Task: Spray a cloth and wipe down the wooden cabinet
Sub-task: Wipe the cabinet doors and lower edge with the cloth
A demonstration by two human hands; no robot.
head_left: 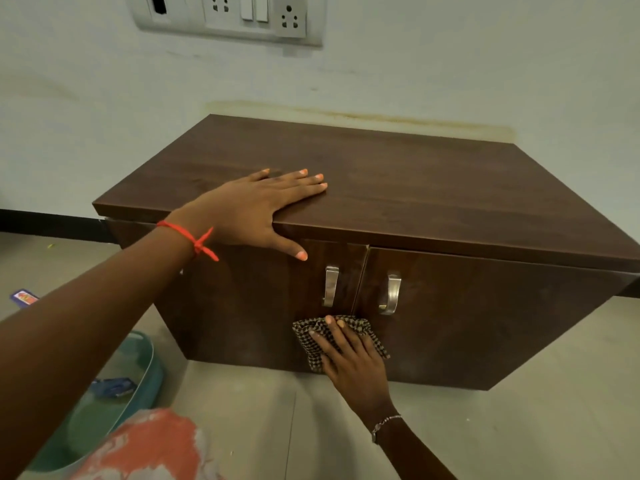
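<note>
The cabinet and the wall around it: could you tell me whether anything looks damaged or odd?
Yes: a yellowish stain line runs along the wall just above the cabinet top, and the switchboard has an open dark slot at its left end. The doors look intact.

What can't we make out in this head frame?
- Cloth: partly under the right hand; dampness unreadable.
- Spray bottle: none in view.
- Cabinet right end: cut off by the frame edge.
- Basin: largely hidden by the left arm; the blue item inside is blurred.
- Cabinet top under the left hand: covered.
</note>
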